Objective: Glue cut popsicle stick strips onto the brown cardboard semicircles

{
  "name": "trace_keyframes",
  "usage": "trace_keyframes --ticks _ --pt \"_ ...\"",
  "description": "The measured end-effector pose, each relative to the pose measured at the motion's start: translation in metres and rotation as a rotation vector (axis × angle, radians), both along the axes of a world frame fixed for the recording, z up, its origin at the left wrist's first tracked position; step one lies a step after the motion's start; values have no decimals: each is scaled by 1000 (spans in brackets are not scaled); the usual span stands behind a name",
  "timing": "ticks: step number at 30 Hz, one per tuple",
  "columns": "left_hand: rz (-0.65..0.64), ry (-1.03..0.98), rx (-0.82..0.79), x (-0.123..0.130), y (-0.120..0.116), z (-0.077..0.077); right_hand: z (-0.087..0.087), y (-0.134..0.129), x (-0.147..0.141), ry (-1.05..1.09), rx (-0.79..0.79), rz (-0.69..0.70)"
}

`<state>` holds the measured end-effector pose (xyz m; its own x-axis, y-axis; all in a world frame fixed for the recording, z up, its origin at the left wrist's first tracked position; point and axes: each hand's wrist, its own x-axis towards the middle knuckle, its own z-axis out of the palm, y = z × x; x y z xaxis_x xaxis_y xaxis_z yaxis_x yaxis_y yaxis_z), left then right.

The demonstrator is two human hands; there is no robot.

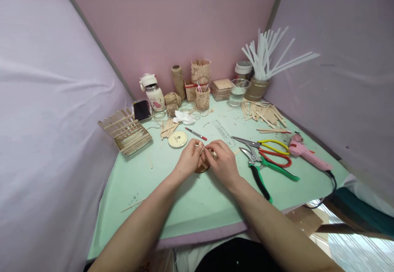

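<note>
My left hand (190, 157) and my right hand (224, 162) meet near the middle of the green table. Both are closed, with the fingertips pinching a small pale wooden piece (202, 147) between them. Its full shape is hidden by the fingers. Beneath the hands a round brown object (201, 168) shows only in part. Just beyond lie a red-and-black pen (196, 133), a clear ruler (223, 133) and a round cream lid (177, 139).
On the right are scissors (259, 143), green-handled pruning shears (261, 165) and a pink glue gun (308, 153) with its cord. Craft sticks (264, 112) lie behind them. A water cup (238, 92) and a bottle (155, 98) stand at the back; a stick basket (129, 134) sits left.
</note>
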<state>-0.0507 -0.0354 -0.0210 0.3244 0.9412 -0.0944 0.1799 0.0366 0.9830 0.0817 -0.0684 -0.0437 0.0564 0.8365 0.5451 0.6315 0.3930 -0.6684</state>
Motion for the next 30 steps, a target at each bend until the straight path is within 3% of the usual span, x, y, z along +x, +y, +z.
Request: trace_keyframes --ticks 7,13,17,20,25,30 --pt "74 199 131 -1 -2 -2 -1 -1 1 -130 -20 4" --pt "-21 243 123 -1 0 -3 -1 -3 -1 -133 -56 7" --pt "-71 162 65 2 -4 2 1 1 1 -47 -76 -35" --pt "-87 19 -68 3 -5 7 2 3 4 68 -96 -50" --pt "-19 -163 -227 1 -2 10 0 4 3 252 -166 62" --pt "-42 -226 -304 1 -1 8 2 3 2 306 -163 105"
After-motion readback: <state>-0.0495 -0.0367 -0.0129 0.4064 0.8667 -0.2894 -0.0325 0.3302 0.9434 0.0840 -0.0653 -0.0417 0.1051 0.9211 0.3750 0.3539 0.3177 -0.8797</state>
